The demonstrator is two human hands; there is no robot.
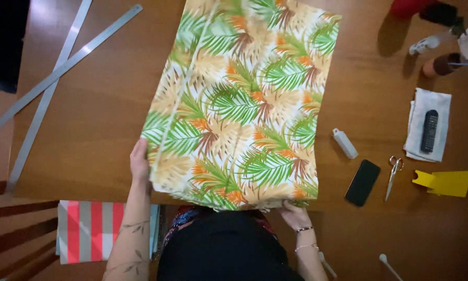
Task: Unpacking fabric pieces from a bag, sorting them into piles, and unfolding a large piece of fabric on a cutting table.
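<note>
A folded piece of fabric (239, 99) printed with green, orange and tan palm leaves lies on the wooden table (98, 119), reaching from the far edge to the near edge. My left hand (139, 163) rests flat against the fabric's near left edge. At the fabric's near right corner, by the table's edge, my right hand (295, 214) grips the cloth, its fingers partly hidden under it.
Two long metal rulers (57, 70) cross at the left. Right of the fabric lie a small white stick-shaped item (345, 143), a black phone (362, 182), scissors (393, 177), a yellow card shape (445, 182) and a remote on white cloth (428, 131). Striped fabric (90, 230) sits below the table.
</note>
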